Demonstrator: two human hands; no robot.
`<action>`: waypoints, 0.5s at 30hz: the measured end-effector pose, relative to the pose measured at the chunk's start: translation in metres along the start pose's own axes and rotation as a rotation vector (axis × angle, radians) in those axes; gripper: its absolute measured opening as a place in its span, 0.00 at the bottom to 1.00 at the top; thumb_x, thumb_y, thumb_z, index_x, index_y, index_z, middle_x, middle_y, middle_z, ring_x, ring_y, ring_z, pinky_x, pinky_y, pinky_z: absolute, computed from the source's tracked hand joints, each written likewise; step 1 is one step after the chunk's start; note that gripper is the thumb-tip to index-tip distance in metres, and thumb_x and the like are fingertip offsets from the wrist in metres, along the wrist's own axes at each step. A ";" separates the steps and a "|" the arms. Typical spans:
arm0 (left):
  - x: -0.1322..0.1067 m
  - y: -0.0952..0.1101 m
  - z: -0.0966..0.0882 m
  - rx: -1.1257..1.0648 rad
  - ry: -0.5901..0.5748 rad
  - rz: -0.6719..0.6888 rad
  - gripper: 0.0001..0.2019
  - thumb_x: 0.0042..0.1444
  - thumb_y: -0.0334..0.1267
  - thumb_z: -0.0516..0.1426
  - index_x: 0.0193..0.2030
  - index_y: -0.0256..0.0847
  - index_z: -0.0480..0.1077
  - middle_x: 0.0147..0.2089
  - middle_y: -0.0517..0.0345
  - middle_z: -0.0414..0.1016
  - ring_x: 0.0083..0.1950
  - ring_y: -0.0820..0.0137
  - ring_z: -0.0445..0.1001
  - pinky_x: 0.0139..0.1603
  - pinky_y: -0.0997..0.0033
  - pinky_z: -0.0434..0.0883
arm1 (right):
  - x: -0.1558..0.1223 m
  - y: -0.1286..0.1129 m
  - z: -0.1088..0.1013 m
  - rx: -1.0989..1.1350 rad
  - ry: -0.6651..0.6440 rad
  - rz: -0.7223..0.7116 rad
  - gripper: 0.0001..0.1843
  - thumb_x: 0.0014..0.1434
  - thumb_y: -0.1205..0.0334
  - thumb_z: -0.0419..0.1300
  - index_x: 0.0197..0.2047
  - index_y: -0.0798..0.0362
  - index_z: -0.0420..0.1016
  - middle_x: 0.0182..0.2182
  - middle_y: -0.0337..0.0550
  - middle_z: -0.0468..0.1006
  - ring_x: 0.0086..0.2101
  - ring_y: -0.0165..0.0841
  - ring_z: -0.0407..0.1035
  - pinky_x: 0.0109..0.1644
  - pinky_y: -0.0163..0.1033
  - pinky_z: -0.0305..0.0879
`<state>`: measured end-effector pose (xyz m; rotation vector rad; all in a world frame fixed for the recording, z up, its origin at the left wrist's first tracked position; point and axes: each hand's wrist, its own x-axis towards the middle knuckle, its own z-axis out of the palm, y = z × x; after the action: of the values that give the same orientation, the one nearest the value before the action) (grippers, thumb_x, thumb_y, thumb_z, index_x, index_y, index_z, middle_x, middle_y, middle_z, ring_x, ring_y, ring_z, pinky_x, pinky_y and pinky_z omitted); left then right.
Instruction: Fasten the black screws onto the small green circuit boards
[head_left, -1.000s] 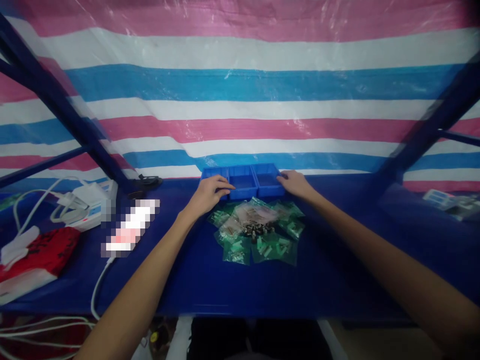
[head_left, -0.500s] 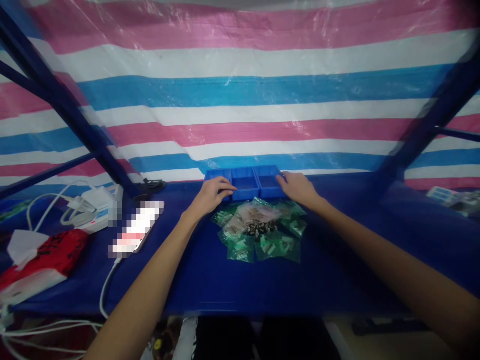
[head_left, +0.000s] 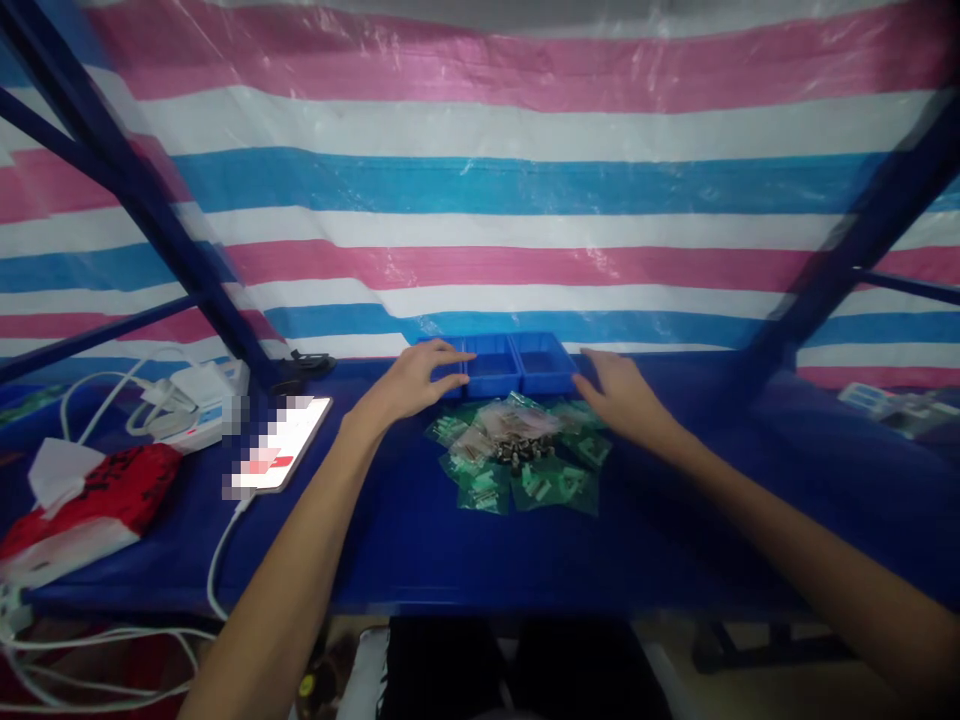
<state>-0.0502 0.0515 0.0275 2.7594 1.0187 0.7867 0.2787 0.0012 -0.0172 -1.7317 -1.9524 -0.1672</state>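
Note:
A blue divided tray [head_left: 493, 383] lies at the back of the blue table, against the striped sheet. My left hand [head_left: 416, 380] is over its left part, thumb and fingers apart, hiding that compartment; whether it touches the tray I cannot tell. Just off the tray's right end is my right hand [head_left: 619, 392], its thumb close to the corner and its fingers spread. Nothing shows in either hand. In front of the tray lies a pile of small clear bags [head_left: 484, 487] with little parts inside, and loose small metal pieces [head_left: 523, 452] sit among them.
To the left are a phone [head_left: 289, 450] on a white cable, a white power strip [head_left: 202, 425] with plugs, and a red and white packet [head_left: 127, 490]. Dark blue frame posts [head_left: 161, 240] rise at both sides. A pale object [head_left: 892, 405] lies far right.
Both hands have opened at the tray. The left thumb and fingers have spread, and my right hand has moved slightly outward from the tray's right end. The view has shifted a little.

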 end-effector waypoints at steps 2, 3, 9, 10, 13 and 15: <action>-0.021 0.023 -0.016 0.044 0.028 -0.046 0.19 0.67 0.47 0.55 0.62 0.48 0.70 0.57 0.51 0.74 0.58 0.58 0.71 0.61 0.51 0.66 | -0.034 -0.006 -0.014 0.081 0.024 -0.078 0.27 0.65 0.54 0.52 0.64 0.58 0.66 0.59 0.58 0.73 0.58 0.51 0.66 0.62 0.55 0.61; -0.035 0.036 -0.019 0.054 0.050 -0.078 0.19 0.68 0.46 0.53 0.62 0.48 0.70 0.57 0.53 0.74 0.58 0.58 0.71 0.62 0.51 0.66 | -0.054 -0.011 -0.020 0.156 0.031 -0.072 0.25 0.66 0.54 0.51 0.63 0.53 0.67 0.58 0.54 0.74 0.56 0.48 0.69 0.60 0.53 0.64; -0.128 0.086 0.024 -0.060 0.152 -0.391 0.20 0.70 0.34 0.43 0.60 0.46 0.71 0.57 0.51 0.72 0.56 0.62 0.74 0.58 0.59 0.71 | -0.152 -0.041 -0.020 0.269 0.113 0.109 0.20 0.67 0.50 0.52 0.60 0.43 0.70 0.61 0.47 0.72 0.57 0.47 0.69 0.55 0.53 0.71; -0.137 0.089 0.032 -0.056 0.165 -0.420 0.19 0.70 0.36 0.44 0.59 0.46 0.71 0.57 0.51 0.73 0.56 0.62 0.74 0.57 0.58 0.71 | -0.159 -0.045 -0.016 0.233 0.167 0.160 0.19 0.67 0.50 0.52 0.58 0.43 0.71 0.60 0.48 0.73 0.57 0.48 0.69 0.55 0.55 0.71; -0.146 0.091 0.046 -0.031 0.148 -0.460 0.17 0.70 0.40 0.48 0.60 0.46 0.69 0.57 0.52 0.73 0.57 0.60 0.73 0.59 0.56 0.71 | -0.164 -0.051 -0.010 0.173 0.281 0.240 0.18 0.67 0.50 0.52 0.55 0.45 0.73 0.58 0.51 0.74 0.56 0.50 0.70 0.53 0.56 0.71; -0.146 0.092 0.046 0.013 0.128 -0.454 0.16 0.70 0.41 0.48 0.60 0.47 0.69 0.57 0.51 0.73 0.58 0.59 0.72 0.60 0.54 0.70 | -0.163 -0.052 -0.010 0.174 0.257 0.212 0.17 0.67 0.50 0.52 0.54 0.45 0.73 0.58 0.50 0.74 0.55 0.49 0.71 0.53 0.56 0.71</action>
<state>-0.0674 -0.1073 -0.0517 2.3621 1.5961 0.8847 0.2397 -0.1568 -0.0697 -1.6963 -1.5436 -0.1322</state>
